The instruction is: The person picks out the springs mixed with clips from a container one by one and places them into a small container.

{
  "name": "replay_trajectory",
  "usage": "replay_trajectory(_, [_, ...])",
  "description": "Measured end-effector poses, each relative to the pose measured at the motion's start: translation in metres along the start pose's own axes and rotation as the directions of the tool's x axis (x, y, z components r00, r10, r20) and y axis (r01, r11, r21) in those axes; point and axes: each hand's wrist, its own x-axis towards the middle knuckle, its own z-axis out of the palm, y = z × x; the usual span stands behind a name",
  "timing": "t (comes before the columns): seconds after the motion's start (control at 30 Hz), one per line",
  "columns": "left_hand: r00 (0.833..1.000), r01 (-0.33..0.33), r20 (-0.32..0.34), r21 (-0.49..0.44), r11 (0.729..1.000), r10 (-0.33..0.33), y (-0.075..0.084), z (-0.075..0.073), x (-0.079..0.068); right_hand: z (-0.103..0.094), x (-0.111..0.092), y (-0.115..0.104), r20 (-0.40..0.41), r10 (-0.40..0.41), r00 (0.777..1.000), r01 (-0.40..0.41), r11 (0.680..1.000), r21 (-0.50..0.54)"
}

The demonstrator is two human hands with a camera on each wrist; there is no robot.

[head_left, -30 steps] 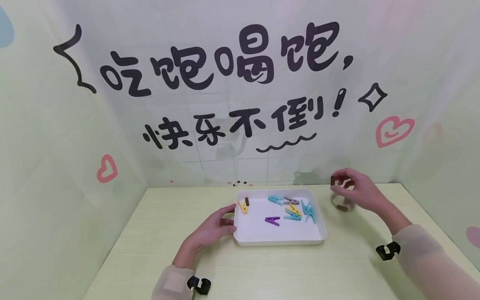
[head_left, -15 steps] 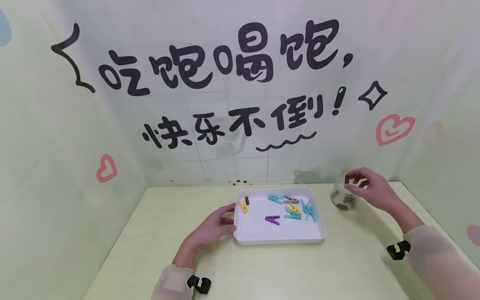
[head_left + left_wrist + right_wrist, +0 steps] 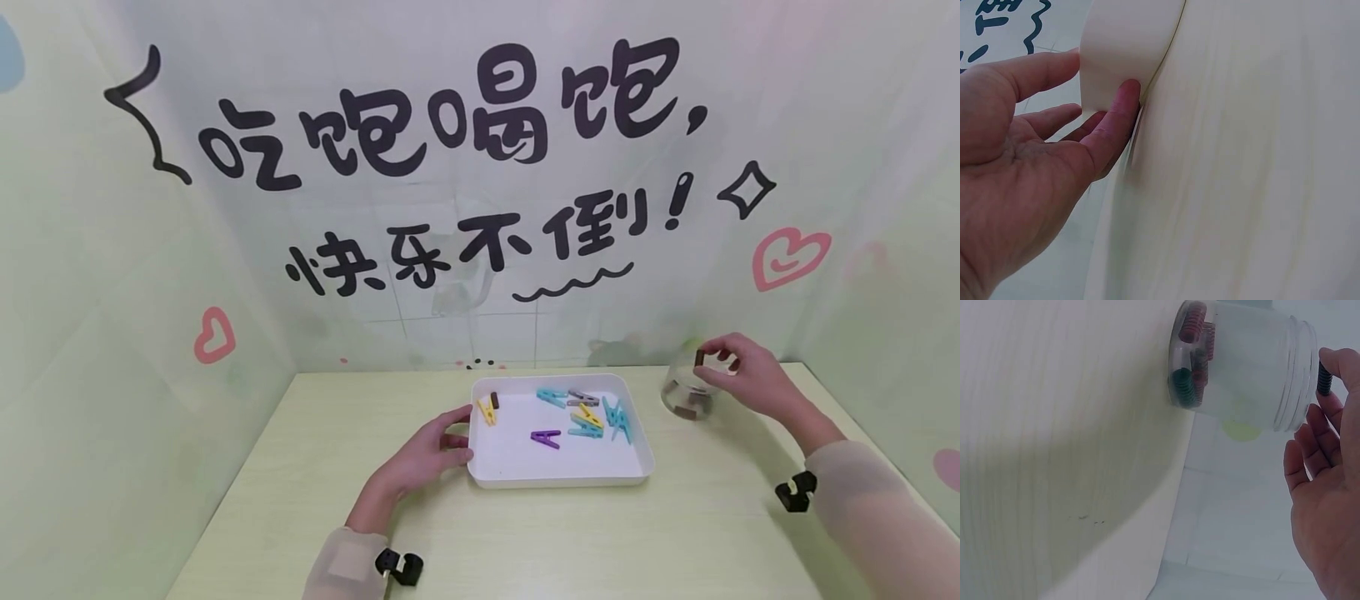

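At the left end of the white tray (image 3: 510,460), my left hand (image 3: 420,457) rests its fingertips against the wall, fingers loosely extended, as the left wrist view also shows. My right hand (image 3: 753,379) pinches a small dark ribbed cylinder (image 3: 1324,380) between thumb and fingers, right at the open mouth of a clear jar (image 3: 1247,369). Inside the jar, several ribbed cylinders lie on the bottom, reddish ones and a green one (image 3: 1184,386). The jar stands upright on the table, right of the tray.
In the tray lie several clothespins: a purple one (image 3: 546,438), yellow, grey and light blue ones. Beside the left yellow clothespin (image 3: 487,411) sits a dark cylinder (image 3: 494,400). A printed curtain (image 3: 420,333) stands behind the pale wooden table (image 3: 525,542).
My right hand has moved right with the dark ribbed cylinder, from the jar's left side to its mouth. My left hand stays at the tray, whose contents have not moved.
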Motion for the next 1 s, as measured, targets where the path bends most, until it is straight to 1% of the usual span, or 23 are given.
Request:
replay_trajectory(0.17, [1.000,0.002,-0.002,-0.004,1.000,-0.002,0.001,0.000,-0.001,0.003,0.002,0.003,0.013,0.008,1.000,-0.008,1.000,-0.019])
replay_trajectory(0.33, [1.000,-0.004,0.006,-0.009,1.000,0.004,0.001,0.000,-0.001,0.005,0.001,0.006,0.047,0.068,0.997,-0.069,0.998,0.009])
replay_trajectory(0.43, [1.000,-0.004,0.009,-0.012,1.000,0.004,0.000,0.000,-0.001,0.005,0.001,0.006,0.049,0.081,0.995,-0.083,0.996,0.024])
replay_trajectory(0.67, [1.000,-0.002,0.007,-0.013,1.000,0.002,0.000,0.000,0.000,0.005,0.004,-0.001,0.034,0.038,0.999,-0.039,0.999,0.033])
replay_trajectory(0.83, [1.000,-0.002,0.009,-0.010,1.000,0.002,0.000,-0.001,0.000,0.006,0.010,-0.014,0.048,0.028,0.998,-0.029,0.999,0.031])
replay_trajectory(1.0, [1.000,0.001,0.011,-0.011,1.000,-0.001,0.000,-0.001,0.000,0.011,0.017,-0.028,0.057,0.000,0.998,-0.001,1.000,0.019])
